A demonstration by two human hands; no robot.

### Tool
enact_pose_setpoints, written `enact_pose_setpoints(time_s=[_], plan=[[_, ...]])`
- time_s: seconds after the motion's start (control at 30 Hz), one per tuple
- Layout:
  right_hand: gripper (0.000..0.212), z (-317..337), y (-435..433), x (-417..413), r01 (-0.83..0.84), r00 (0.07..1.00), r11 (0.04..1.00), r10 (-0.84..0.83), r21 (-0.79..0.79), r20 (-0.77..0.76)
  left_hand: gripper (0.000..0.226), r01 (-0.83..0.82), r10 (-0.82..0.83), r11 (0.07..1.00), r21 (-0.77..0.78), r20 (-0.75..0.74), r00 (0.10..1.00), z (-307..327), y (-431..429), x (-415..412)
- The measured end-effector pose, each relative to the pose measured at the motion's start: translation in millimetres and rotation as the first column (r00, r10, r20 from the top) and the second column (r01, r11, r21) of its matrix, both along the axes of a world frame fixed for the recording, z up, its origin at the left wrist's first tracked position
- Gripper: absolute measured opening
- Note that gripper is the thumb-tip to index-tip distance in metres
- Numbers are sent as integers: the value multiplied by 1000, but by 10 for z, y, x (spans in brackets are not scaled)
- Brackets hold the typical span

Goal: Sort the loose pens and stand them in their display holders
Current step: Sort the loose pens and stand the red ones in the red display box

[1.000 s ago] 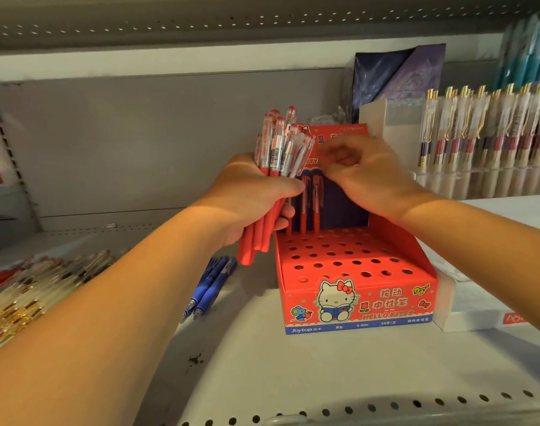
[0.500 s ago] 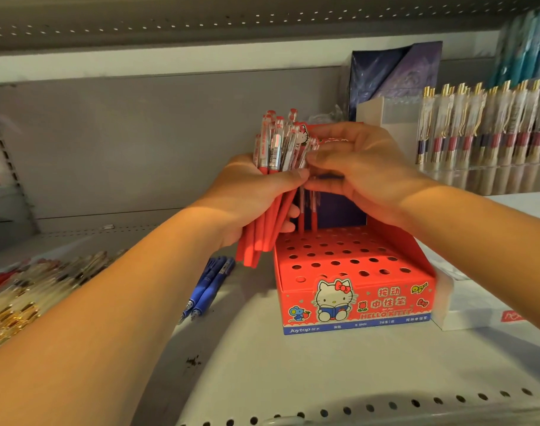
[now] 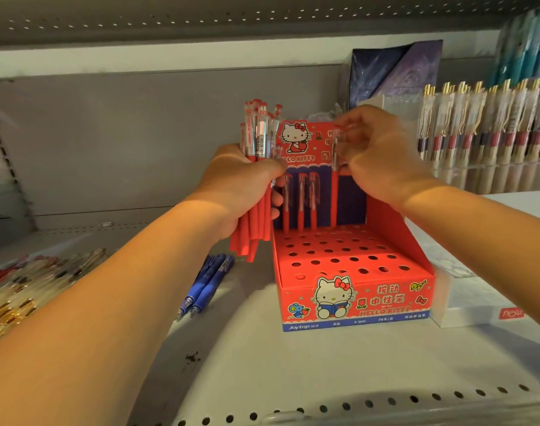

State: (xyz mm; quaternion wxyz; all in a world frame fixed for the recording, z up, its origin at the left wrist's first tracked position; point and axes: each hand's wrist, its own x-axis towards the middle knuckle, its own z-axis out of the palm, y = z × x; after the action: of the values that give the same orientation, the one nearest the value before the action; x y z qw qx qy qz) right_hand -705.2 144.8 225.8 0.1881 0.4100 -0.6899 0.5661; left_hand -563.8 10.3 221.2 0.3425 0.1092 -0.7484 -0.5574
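- Shelf (image 3: 293,379): blue pens (image 3: 207,281) lie loose, left of the red display holder (image 3: 354,299).
- Left hand (image 3: 241,186): fingers clamped round a bundle of red pens (image 3: 253,238), upright, beside the holder's left edge.
- Right hand (image 3: 382,158): fingertips pinch a single red pen (image 3: 334,198), upright, lower end at the holder's back row.
- Back row: three standing red pens (image 3: 301,210) in holes.
- Far right: gold-clipped pens (image 3: 477,127) in a clear rack.

One head-worn wide-angle camera looks forward and down, close on a red display holder (image 3: 382,298) on a shelf (image 3: 293,364).
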Motion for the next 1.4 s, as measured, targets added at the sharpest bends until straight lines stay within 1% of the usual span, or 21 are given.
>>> enact_pose_setpoints(time_s=[0.17,0.27,0.37,0.5,0.63,0.73,0.83,0.87,1.03,1.1,1.17,1.2,1.23,1.33,1.37,1.4], plan=[[32,-68,-25,-69,-20,1000,1000,20,-5,-10,7,27,-27,1000,7,10,1000,1,37,18],[40,-79,-29,-80,-21,1000,1000,21,3,-16,4,27,-27,1000,12,13,1000,1,30,15],[41,-89,-37,-92,-19,1000,1000,19,13,-4,2,22,-22,1000,2,21,1000,-12,24,-1],[48,-145,-56,-97,2,1000,998,-2,65,0,3,26,-27,1000,7,18,999,-18,21,-14],[42,-199,-62,-101,26,1000,977,-29,212,12,6,64,-65,998,27,34,997,-14,8,0],[34,-172,-50,-88,71,997,975,-70,209,-12,5,103,-104,995,15,84,991,-28,22,-2],[12,-157,-50,-85,120,993,976,-113,184,-46,4,124,-125,992,21,78,989,-31,40,-8],[10,-162,-55,-86,128,991,975,-120,181,-52,4,127,-128,992,24,73,989,-26,40,-4],[12,-173,-76,-81,119,993,976,-119,185,-12,4,134,-136,991,25,74,988,-18,47,13],[20,-186,-72,-76,123,992,968,-129,219,12,4,140,-142,990,28,73,987,-23,63,10],[31,-215,-67,-48,77,992,961,-100,265,73,4,143,-145,989,31,73,987,-28,66,8],[32,-234,-68,-44,56,991,962,-85,268,99,5,145,-147,989,29,74,986,-26,62,8],[31,-245,-71,-45,56,992,960,-85,273,95,5,147,-149,989,28,74,986,-26,58,8],[23,-220,-74,-29,168,986,930,-164,326,-41,6,156,-158,987,31,68,985,-24,50,16],[21,-186,-72,-9,209,978,931,-196,300,-72,5,159,-161,987,34,62,985,-23,51,18],[20,-139,-70,20,216,976,947,-206,238,-64,5,160,-162,986,35,54,985,-24,52,17]])
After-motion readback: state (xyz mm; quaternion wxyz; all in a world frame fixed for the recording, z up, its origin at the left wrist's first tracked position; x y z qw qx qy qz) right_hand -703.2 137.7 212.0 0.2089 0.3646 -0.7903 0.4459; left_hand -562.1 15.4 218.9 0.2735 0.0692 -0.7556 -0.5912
